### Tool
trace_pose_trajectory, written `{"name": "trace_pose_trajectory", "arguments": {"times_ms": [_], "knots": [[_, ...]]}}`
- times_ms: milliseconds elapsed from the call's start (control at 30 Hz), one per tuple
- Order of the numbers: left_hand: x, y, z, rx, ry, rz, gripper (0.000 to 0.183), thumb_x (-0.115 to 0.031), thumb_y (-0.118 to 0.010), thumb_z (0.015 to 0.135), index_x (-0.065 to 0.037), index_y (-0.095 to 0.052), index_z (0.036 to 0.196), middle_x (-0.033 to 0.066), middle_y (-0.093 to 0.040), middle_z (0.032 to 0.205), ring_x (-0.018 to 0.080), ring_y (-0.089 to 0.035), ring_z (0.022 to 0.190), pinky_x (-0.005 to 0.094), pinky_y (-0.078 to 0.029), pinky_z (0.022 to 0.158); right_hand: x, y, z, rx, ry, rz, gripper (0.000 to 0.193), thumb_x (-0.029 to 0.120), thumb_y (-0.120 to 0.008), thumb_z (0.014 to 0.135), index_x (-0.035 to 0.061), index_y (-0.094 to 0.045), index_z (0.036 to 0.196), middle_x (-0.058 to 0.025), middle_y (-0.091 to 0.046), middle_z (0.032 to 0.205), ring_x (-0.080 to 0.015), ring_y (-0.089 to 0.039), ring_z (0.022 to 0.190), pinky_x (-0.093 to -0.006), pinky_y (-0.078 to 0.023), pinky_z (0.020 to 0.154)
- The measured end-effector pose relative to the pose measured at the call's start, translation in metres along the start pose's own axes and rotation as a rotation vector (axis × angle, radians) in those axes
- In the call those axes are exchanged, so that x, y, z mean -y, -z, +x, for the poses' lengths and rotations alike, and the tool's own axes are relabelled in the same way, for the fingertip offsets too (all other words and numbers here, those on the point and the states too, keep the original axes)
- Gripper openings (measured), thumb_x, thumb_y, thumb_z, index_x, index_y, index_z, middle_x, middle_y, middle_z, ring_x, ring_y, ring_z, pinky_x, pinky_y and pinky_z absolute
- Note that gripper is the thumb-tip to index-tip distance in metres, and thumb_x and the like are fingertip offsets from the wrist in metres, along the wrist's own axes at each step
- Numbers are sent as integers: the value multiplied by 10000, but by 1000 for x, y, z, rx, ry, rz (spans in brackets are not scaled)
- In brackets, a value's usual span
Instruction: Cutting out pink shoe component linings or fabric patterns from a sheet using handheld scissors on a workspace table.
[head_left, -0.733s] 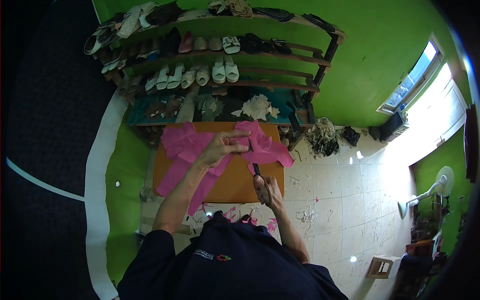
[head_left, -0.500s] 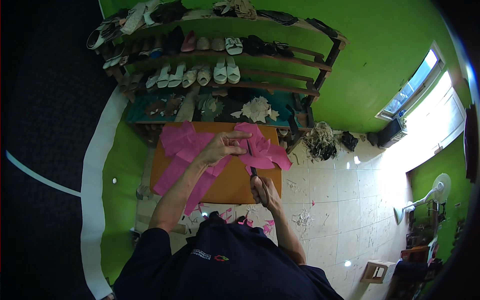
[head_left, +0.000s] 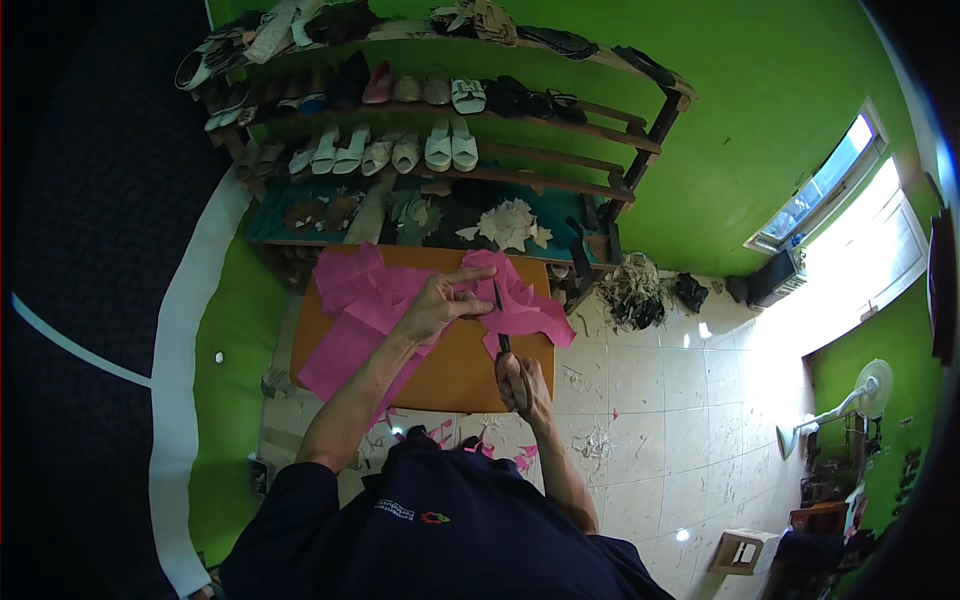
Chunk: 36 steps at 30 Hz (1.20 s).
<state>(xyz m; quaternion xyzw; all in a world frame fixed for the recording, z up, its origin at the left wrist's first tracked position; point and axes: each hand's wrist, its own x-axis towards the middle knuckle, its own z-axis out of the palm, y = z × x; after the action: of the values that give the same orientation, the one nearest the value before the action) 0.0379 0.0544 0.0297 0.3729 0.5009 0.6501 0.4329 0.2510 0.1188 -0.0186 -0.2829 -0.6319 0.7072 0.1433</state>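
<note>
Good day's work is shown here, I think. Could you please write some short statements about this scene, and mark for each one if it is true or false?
1. The right hand holds the scissors. True.
2. Pink material lies on an orange-brown table. True.
3. White sandals stand on the rack. True.
4. The left hand touches the rack. False: it is over the table, at the pink material.
5. The white fan is on the table. False: it is at the far right, apart from the table.
6. Everything pink is on the table. False: pink scraps also lie on the floor.
</note>
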Motion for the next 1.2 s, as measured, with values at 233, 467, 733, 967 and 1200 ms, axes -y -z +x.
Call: {"name": "trace_pose_trajectory", "arguments": {"times_ms": [233,467,733,967,1200], "knots": [[8,-8,-3,-60,14,-155,577,36,-698,865,-44,-528,1411,56,-718,798,135,-715,845,290,-568,886,4,-1,1,-45,-76,78,616,687,-663,839,117,-471,705,52,-401,552,-61,-389,425,-252,-321,388],[12,-15,-12,-161,-16,-189,570,44,-701,871,-70,-544,1406,-46,-620,712,75,-674,778,266,-570,832,-3,-12,2,-76,-75,138,575,635,-705,837,125,-474,706,68,-396,556,-50,-371,426,-247,-282,394],[20,-12,-6,-239,-104,-159,488,42,-753,831,-23,-628,1298,1,-656,917,69,-641,845,237,-552,857,-5,-14,0,-50,-58,58,610,669,-596,899,106,-448,719,43,-379,560,-59,-367,428,-245,-308,382],[22,-18,-10,-219,-105,-147,485,57,-758,816,-39,-649,1279,-10,-634,937,60,-610,814,225,-552,852,8,-14,4,-39,-27,40,591,648,-564,926,97,-452,744,29,-404,597,-66,-383,467,-250,-333,417],[19,-25,-14,-252,-104,-210,507,62,-756,814,-44,-636,1295,6,-645,966,78,-628,848,236,-568,850,4,-15,6,-70,-82,84,564,629,-628,893,119,-456,725,48,-402,580,-58,-392,451,-249,-324,404]]}}
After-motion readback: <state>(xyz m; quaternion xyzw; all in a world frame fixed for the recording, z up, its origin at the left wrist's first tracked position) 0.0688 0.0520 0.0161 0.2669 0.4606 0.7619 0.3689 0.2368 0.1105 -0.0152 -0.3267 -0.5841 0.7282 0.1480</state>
